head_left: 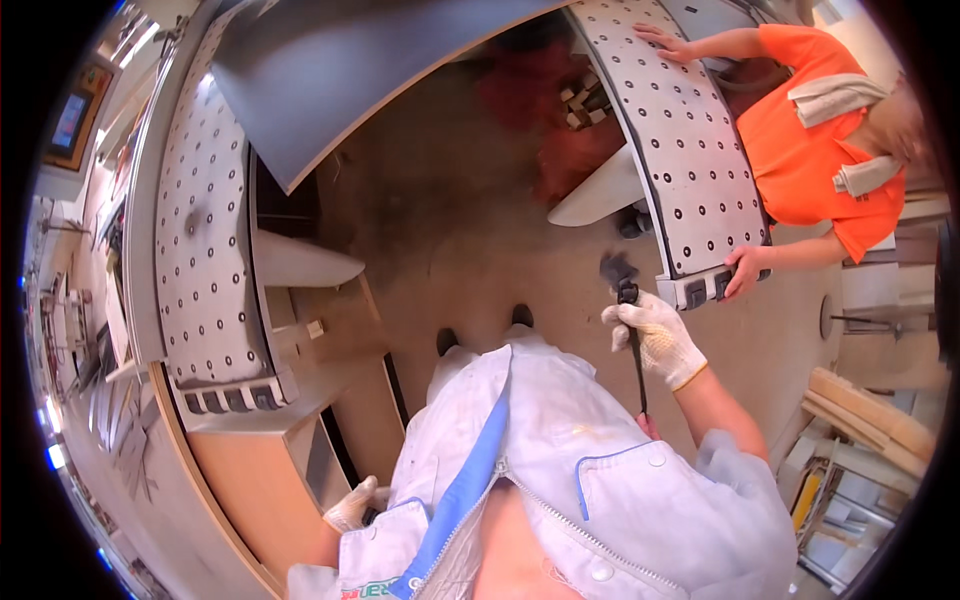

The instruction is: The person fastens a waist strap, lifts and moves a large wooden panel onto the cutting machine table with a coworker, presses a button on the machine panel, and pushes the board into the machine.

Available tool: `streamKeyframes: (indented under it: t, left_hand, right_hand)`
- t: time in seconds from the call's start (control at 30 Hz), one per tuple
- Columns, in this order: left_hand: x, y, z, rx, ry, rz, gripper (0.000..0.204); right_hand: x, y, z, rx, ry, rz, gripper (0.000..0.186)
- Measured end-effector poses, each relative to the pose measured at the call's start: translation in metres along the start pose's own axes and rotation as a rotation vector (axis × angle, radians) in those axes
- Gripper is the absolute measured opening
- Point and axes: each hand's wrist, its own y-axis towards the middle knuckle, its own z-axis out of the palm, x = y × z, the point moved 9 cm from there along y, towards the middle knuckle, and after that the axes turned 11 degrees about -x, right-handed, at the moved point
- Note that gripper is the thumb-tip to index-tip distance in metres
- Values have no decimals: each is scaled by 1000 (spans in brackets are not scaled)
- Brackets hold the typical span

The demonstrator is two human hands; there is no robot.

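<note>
1. Nearest my camera is the pale work jacket [640, 490], its zip open at the neck and a blue strip down its front.
2. My right hand [655, 340], gloved, has its fingers wrapped around a black tool [627, 291]; a thin dark cord [640, 375] runs down below the hand.
3. That tool is above the floor [470, 240], just beside the near end of the right dotted table [685, 195].
4. My left hand [350, 505], also gloved, is low near the wooden cabinet [245, 480]; from here I cannot tell whether it grips anything.
5. Across from me, a co-worker in an orange shirt [800, 165] has both hands on the right dotted table.
6. Leftward I see a second dotted table [205, 220] and a large blue-grey board [350, 70].
</note>
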Motion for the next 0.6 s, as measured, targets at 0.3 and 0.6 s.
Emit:
streamKeyframes:
  t: [0.3, 0.6]
  left_hand:
    - [-161, -35, 15, -458, -79, 668, 38]
    - [-219, 11, 133, -306, -183, 883, 49]
  right_hand:
    - [-22, 4, 98, 270, -370, 93, 32]
    - [-65, 18, 147, 328, -572, 196, 29]
